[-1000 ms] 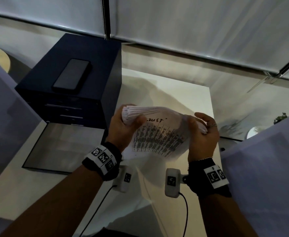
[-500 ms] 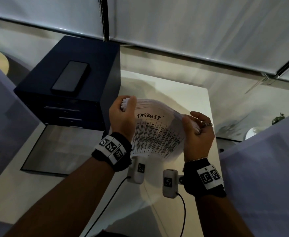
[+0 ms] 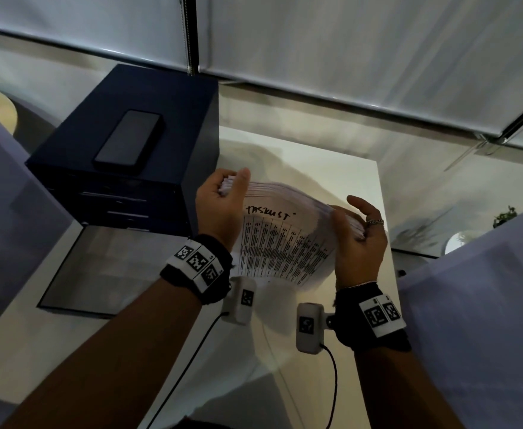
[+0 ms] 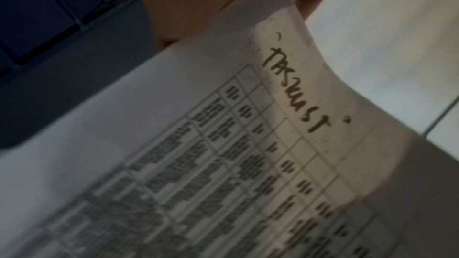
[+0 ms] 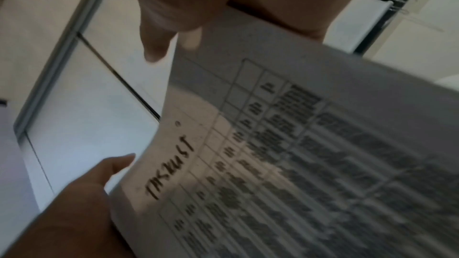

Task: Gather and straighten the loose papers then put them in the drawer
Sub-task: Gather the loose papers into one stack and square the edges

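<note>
Head view shows a dark blue drawer unit (image 3: 148, 119) standing on the far left of the white table (image 3: 331, 162). Two shut drawer fronts with slim handles show on its near face; what is inside them cannot be seen. One dark phone (image 3: 129, 138) lies flat on its top. Just near of the unit, a dark-framed flat panel (image 3: 105, 267) lies on the table.

One stack of papers (image 3: 285, 243) is held up above the table, right of the drawer unit, between two hands. The left hand (image 3: 220, 205) grips the stack's left end, thumb on the near face and fingers curled behind. The right hand (image 3: 357, 243) holds the right end, thumb on the near face, fingers loosely curved behind; a ring shows on one finger. The stack bows upward in the middle, and its top edges are fanned, not flush.

The front sheet is white, with a printed table of many rows and columns of small dark text, too blurred to read. Above the table is a handwritten black heading, seemingly "TASKLIST". In the left wrist view the sheet (image 4: 223, 144) fills most of the picture, with the blue unit (image 4: 49, 26) behind it. In the right wrist view the same sheet (image 5: 298, 154) appears, pinched at its upper corner.
</note>
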